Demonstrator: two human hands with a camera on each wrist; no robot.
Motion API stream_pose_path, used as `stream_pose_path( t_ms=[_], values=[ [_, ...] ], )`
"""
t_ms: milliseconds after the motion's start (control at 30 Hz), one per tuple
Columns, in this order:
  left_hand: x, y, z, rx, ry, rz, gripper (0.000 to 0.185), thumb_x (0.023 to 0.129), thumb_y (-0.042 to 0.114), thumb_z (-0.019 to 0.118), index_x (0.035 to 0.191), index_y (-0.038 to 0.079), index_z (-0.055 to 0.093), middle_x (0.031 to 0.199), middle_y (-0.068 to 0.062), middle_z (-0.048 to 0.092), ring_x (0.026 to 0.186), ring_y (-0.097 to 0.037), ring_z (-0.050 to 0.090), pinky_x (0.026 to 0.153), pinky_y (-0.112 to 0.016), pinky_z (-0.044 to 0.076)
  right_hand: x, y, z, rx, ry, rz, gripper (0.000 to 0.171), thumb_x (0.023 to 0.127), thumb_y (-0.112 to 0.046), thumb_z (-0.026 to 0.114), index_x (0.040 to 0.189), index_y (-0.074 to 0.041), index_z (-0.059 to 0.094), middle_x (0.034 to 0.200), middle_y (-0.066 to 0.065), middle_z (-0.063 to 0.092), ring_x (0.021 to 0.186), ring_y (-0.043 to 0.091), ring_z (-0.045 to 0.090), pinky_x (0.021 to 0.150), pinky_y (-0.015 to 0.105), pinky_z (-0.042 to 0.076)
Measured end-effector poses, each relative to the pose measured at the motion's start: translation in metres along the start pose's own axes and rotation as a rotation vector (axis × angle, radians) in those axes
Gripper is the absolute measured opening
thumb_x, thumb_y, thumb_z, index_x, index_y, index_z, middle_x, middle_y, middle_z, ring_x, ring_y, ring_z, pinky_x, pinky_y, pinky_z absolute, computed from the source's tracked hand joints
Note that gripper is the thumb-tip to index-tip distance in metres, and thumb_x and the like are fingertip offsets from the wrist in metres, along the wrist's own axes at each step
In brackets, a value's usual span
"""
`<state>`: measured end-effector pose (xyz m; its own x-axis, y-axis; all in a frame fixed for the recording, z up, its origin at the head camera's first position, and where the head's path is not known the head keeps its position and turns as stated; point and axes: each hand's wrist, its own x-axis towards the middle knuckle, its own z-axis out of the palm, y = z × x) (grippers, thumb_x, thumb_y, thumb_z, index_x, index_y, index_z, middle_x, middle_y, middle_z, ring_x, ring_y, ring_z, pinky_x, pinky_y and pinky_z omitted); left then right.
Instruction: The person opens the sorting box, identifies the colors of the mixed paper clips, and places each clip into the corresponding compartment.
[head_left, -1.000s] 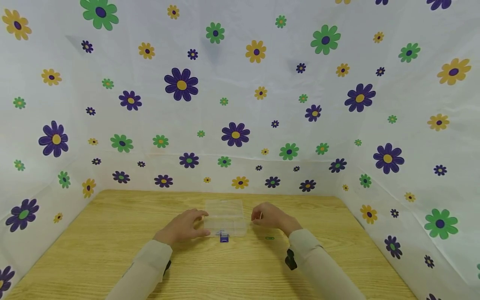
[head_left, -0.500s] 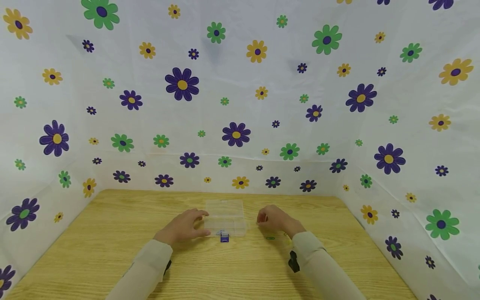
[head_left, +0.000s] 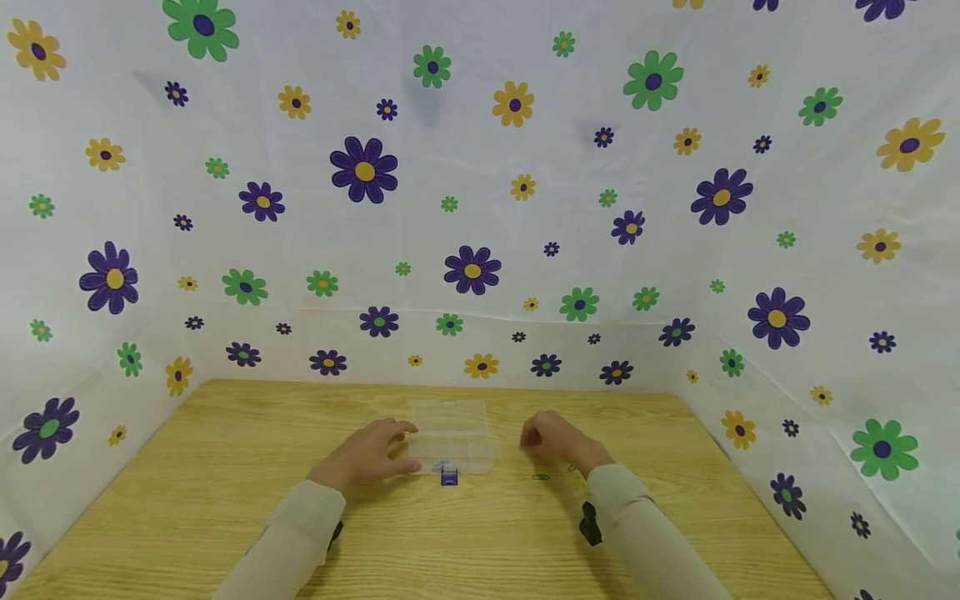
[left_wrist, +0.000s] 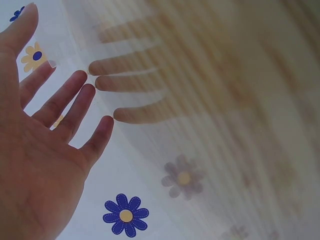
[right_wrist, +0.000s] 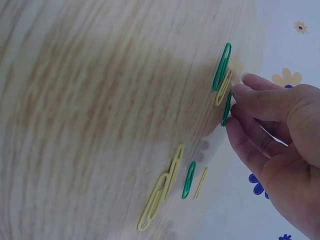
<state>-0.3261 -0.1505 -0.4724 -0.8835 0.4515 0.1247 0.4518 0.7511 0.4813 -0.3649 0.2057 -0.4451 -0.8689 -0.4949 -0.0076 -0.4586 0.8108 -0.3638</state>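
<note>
The flowered cloth (head_left: 420, 233) stood round me on three sides, and before me was the wooden table (head_left: 405, 542). On it, towards the back, sat the clear plastic box (head_left: 448, 433) with its lid laid back, so the opening was done. My left hand (head_left: 367, 452) lay loose, thumb and fingers spread at the box's left side and curled round nothing. My right hand (head_left: 558, 439) was near the table, to the right of the box, its bent fingertips beside a green clip (right_wrist: 226, 111); I could not tell whether I had it pinched or merely touched it. At the box's front edge showed a small blue piece (head_left: 449, 477), perhaps a catch.

Smallest were the clips, all outside the box on its right. Close to my fingers lay another green one (right_wrist: 222, 67) and a yellow one (right_wrist: 224, 87). In a second group were two larger yellow ones (right_wrist: 173, 170), a green one (right_wrist: 188, 180) and a thin yellow one (right_wrist: 200, 183). I could make out no clip inside the box for certain, so I judged the handling of these seven unfinished.
</note>
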Motion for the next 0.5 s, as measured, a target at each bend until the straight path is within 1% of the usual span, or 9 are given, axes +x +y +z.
stream_pose_path(
  t_ms=[200,367,433,500],
  values=[
    [-0.0006,0.0012,-0.0009,-0.007,0.000,0.004,0.069,0.092,0.050,0.074,0.143,0.007,0.058,0.139,-0.019,0.063,0.128,-0.038,0.059,0.113,-0.059,0.045,-0.0003,0.0023,-0.0008,-0.012,0.009,-0.005,0.011,0.094,0.000,0.072,0.088,-0.008,0.076,0.089,0.005,0.072,0.081,0.012,0.061,0.081,0.036,0.059],
    [-0.0009,0.0022,-0.0014,-0.007,0.002,0.004,0.069,0.091,0.051,0.075,0.142,0.007,0.059,0.139,-0.018,0.063,0.129,-0.038,0.060,0.113,-0.059,0.045,-0.0014,0.0036,-0.0043,-0.007,-0.003,0.032,0.012,0.094,-0.002,0.072,0.088,-0.010,0.076,0.090,0.002,0.073,0.082,0.012,0.062,0.084,0.036,0.060],
    [-0.0007,0.0017,-0.0010,-0.004,0.004,0.003,0.069,0.091,0.051,0.075,0.142,0.008,0.059,0.139,-0.018,0.063,0.128,-0.037,0.060,0.113,-0.058,0.045,-0.0025,0.0034,-0.0065,-0.005,-0.010,0.035,0.011,0.094,-0.001,0.072,0.088,-0.009,0.077,0.090,0.002,0.073,0.081,0.012,0.061,0.083,0.036,0.059],
    [-0.0002,0.0007,-0.0004,-0.003,0.006,0.001,0.068,0.091,0.051,0.075,0.142,0.008,0.059,0.139,-0.017,0.063,0.128,-0.037,0.060,0.113,-0.058,0.046,-0.0035,0.0037,-0.0083,-0.012,-0.011,0.018,0.010,0.093,0.000,0.073,0.088,-0.008,0.076,0.088,0.003,0.072,0.079,0.013,0.060,0.079,0.035,0.059]
  ],
)
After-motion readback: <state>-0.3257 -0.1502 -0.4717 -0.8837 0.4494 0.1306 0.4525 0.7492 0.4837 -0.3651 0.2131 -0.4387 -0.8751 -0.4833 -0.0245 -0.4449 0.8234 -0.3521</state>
